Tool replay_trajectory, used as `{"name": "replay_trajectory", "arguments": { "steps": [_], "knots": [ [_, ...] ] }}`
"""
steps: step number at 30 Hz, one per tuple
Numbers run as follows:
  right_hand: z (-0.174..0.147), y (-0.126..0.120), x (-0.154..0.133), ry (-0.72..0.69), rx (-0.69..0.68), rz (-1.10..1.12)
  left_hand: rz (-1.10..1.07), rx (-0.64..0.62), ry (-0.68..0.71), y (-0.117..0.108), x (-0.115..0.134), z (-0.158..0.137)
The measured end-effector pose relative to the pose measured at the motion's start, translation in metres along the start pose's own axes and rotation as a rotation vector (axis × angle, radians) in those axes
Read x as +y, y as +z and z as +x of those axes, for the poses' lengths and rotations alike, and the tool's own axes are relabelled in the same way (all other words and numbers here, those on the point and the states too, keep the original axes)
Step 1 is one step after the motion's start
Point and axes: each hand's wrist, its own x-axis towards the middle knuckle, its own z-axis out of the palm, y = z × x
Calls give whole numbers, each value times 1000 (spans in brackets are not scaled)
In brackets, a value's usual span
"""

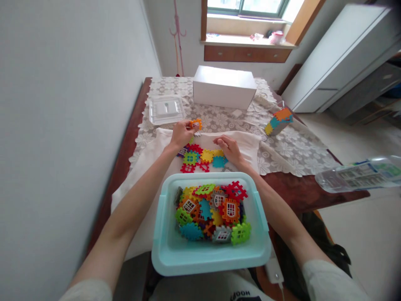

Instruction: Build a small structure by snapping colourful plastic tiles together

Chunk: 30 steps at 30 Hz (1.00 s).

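Observation:
My left hand point(182, 133) pinches an orange puzzle-edged building block point(196, 124) above the far side of the white cloth. Right of it, my right hand point(230, 149) rests on the cloth with its fingers curled together; whether anything is inside them is hidden. Between and below the hands lies a group of blocks: a green window block point(191, 158), a yellow block point(207, 156), a blue block point(219, 161) beside my right hand, and red blocks point(188, 168) at the near edge. Some of these touch, but I cannot tell which are joined.
A light teal tub point(211, 257) full of mixed blocks stands closest to me. Beyond the cloth point(147, 167) are a clear plastic lid point(167, 109), a white box point(224, 92) and an assembled block shape point(278, 121). A plastic bottle point(360, 174) is at the right edge.

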Motion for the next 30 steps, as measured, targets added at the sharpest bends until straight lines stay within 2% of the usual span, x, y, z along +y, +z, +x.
{"name": "replay_trajectory", "arguments": {
  "steps": [3, 6, 8, 12, 14, 16, 22, 26, 30],
  "knots": [
    [-2, 2, 0, -24, -1, -45, -44, 27, 6, -14, -4, -20],
    [-7, 5, 3, -42, -6, -82, -18, -96, 48, -25, -9, -44],
    [-9, 8, 3, -60, -32, -129, 11, -130, 69, -28, -11, -58],
    [-11, 12, -3, -120, -183, -317, 66, -131, 101, -30, -15, -79],
    [-12, 14, -10, -144, -275, -417, 123, -60, 94, -29, -20, -88],
    [-11, 15, -15, -148, -326, -462, 167, -17, 75, -28, -25, -93],
    [-10, 17, -19, -151, -276, -333, 204, -160, 147, -26, -25, -96],
    [-12, 17, -18, -138, -263, -308, 157, -191, 194, -22, -17, -95],
    [-13, 15, -21, -168, -321, -312, 111, -196, 204, -17, -12, -96]
  ]
}}
